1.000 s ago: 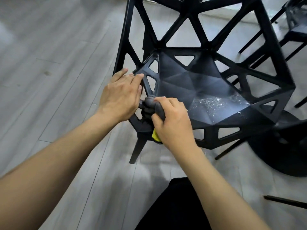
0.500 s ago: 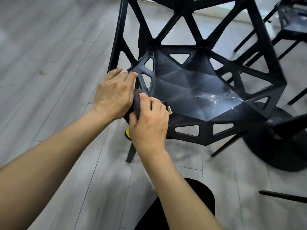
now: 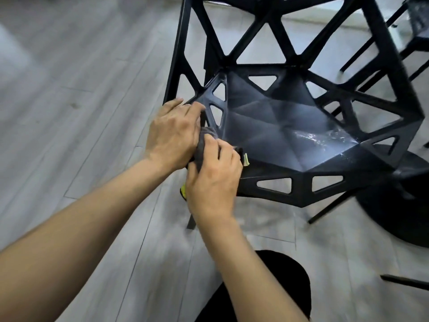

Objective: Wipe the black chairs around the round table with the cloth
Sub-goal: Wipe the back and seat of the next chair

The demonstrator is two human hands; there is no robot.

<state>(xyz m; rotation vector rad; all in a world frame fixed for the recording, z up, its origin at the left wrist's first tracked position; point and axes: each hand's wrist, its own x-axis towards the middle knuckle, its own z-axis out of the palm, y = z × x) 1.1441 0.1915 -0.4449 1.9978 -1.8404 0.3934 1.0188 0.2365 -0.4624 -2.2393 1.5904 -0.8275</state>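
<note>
A black chair [image 3: 290, 126] with triangular cut-outs fills the upper middle of the head view, its faceted seat shiny and wet on the right. My left hand [image 3: 173, 133] rests on the seat's left front corner, fingers laid over the rim. My right hand [image 3: 212, 177] grips a grey cloth [image 3: 204, 145] with a yellow edge and presses it against the same corner, right beside the left hand. Most of the cloth is hidden under both hands.
The round table's black base [image 3: 399, 205] lies on the grey plank floor at the right, close to the chair's front legs. A second black chair [image 3: 417, 22] stands at the top right. A thin black leg [image 3: 406, 281] crosses the lower right. My dark-clothed knee [image 3: 262, 291] is at the bottom.
My right hand has slid the cloth left along the front rim until it meets my left hand at the seat's corner. The left hand has stayed on the corner.
</note>
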